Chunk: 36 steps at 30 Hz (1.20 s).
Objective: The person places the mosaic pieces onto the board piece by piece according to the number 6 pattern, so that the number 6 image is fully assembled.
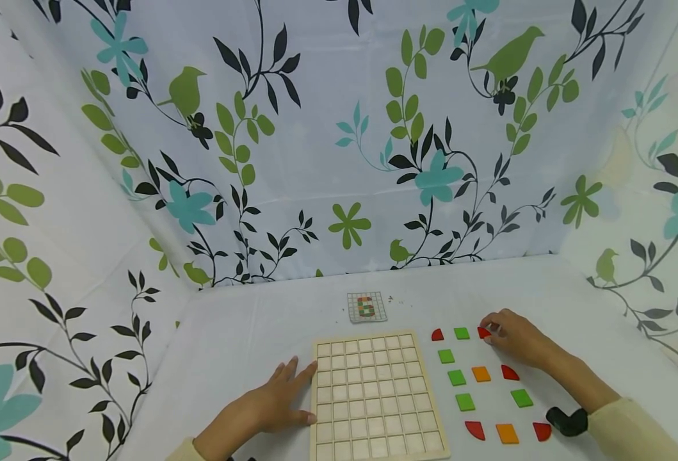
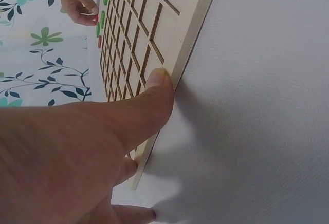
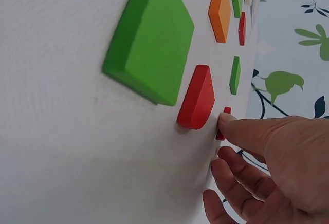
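Note:
My left hand (image 1: 281, 400) rests at the left edge of a wooden grid board (image 1: 314, 410), fingers spread. In the left wrist view its thumb (image 2: 160, 88) lies on the board's rim. The board's square cells hold no pieces. Right of the board, my right hand (image 1: 511, 336) pinches a red quarter-round piece (image 1: 483, 332) between thumb and index finger, low over the table. In the right wrist view the thumb partly hides that red piece (image 3: 226, 110). Nearest to it are a green square (image 1: 461, 333) and another red quarter-round (image 1: 509, 372).
More green, orange and red pieces lie in loose rows right of the board, among them an orange square (image 1: 507, 433) and a red quarter-round (image 1: 437, 335). Behind the board lies a small card (image 1: 366, 307) with a coloured grid pattern. Patterned cloth (image 1: 315, 160) surrounds the white table.

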Tool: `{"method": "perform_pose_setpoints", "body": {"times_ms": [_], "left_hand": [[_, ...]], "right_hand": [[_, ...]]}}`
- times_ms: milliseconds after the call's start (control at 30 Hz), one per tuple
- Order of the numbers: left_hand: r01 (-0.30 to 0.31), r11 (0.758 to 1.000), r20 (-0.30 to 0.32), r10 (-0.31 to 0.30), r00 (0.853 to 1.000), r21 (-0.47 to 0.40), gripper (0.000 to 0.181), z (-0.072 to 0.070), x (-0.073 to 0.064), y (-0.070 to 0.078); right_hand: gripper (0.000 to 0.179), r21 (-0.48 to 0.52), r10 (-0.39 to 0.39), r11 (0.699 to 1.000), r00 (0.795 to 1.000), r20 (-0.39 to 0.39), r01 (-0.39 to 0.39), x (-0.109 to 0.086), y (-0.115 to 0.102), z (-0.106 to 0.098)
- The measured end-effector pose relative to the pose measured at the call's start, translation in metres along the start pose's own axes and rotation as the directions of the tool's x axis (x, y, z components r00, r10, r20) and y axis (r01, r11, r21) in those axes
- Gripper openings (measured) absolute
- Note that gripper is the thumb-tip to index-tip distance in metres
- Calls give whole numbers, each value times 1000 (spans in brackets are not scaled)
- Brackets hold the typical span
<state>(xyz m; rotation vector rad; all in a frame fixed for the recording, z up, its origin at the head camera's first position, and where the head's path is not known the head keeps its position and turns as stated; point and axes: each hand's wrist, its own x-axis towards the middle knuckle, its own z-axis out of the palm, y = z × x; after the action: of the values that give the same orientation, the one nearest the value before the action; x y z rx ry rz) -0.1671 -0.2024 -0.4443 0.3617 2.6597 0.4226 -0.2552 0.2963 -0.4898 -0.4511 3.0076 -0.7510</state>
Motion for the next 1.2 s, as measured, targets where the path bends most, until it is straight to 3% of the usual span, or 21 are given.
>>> {"method": "perform_pose_setpoints", "body": {"times_ms": [500,700,1200], "left_hand": [[5,1000,-1,-5,1000,-6,96,1,1,1],[9,1000,2,-9,1000,-10,96,0,0,2],[12,1000,-8,-13,1000,-8,96,0,0,3]], "right_hand": [[22,28,-1,1000,1000,5,1,4,-12,1],[25,25,-23,999,999,-33,24,4,-38,3],[22,78,-67,995,998,-6,67,9,-96,16]]}}
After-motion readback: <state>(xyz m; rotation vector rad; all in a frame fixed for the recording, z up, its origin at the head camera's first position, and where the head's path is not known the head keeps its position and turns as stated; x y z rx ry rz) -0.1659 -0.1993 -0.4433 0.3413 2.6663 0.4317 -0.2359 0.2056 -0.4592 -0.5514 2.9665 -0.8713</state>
